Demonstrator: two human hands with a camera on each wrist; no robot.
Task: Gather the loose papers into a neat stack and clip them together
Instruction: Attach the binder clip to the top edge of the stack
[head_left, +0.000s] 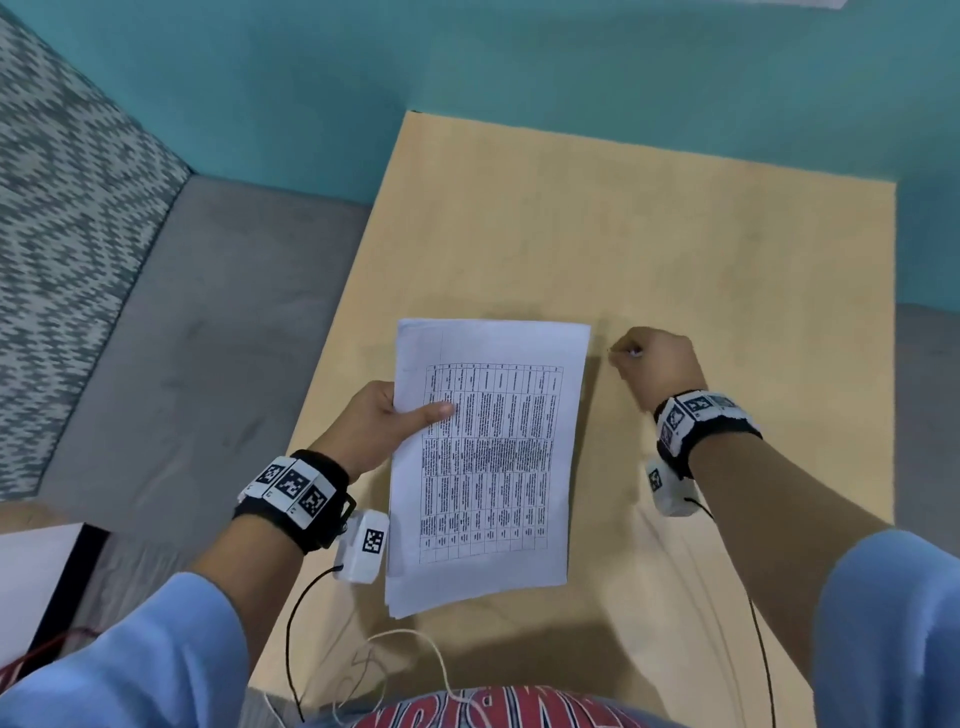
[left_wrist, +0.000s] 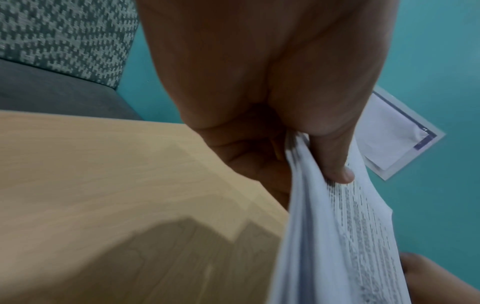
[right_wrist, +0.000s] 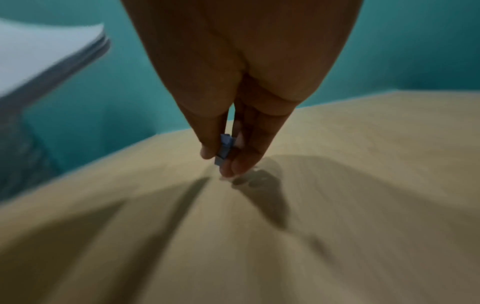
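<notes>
A stack of white papers (head_left: 493, 457) printed with a table is held above the wooden table (head_left: 675, 249), lifted off it. My left hand (head_left: 374, 426) grips the stack's left edge, thumb on top and fingers underneath; the left wrist view shows the thumb (left_wrist: 335, 164) pressing on the sheets (left_wrist: 350, 236). To the right of the stack, my right hand (head_left: 654, 358) is low over the table and pinches a small blue clip (right_wrist: 224, 149) between thumb and fingertips. The stack's corner (right_wrist: 39, 67) shows at the upper left of the right wrist view.
A grey sofa seat (head_left: 182, 338) with a patterned cushion (head_left: 62, 208) lies left of the table. The floor (head_left: 467, 62) is teal, with a white sheet (left_wrist: 394, 133) lying on it. Cables (head_left: 405, 649) trail over the table's near edge.
</notes>
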